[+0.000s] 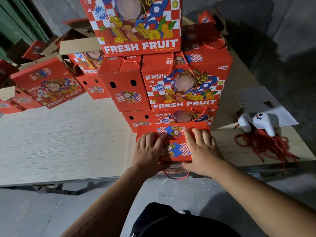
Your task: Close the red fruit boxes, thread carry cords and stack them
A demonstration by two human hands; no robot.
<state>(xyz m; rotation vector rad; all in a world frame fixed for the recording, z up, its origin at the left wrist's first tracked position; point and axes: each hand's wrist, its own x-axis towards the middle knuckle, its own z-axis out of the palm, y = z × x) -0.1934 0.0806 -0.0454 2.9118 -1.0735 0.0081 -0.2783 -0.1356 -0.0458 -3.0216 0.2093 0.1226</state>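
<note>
At the near edge of the desk (59, 142), both hands, left (148, 151) and right (201, 149), press flat with straight fingers on the lid flaps of a red fruit box (176, 144). A red cord loop (177, 177) hangs from its near side. The box is probably light, stiff cardboard that dents under pressure, best held by its side walls; the finished stack (171, 86) stands just behind.

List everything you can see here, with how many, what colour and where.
box being closed: one, red, near table edge, under both hands
stacked boxes: several, red, piled behind it
open and flat boxes: several, red, far left of table
carry cords: a loose bundle, red, right on table
controllers: two, white, on the cords
paper sheet: one, white, right
table: one, pale wood
left hand: fingers flat, pressing the box top
right hand: fingers flat, pressing the box top
</note>
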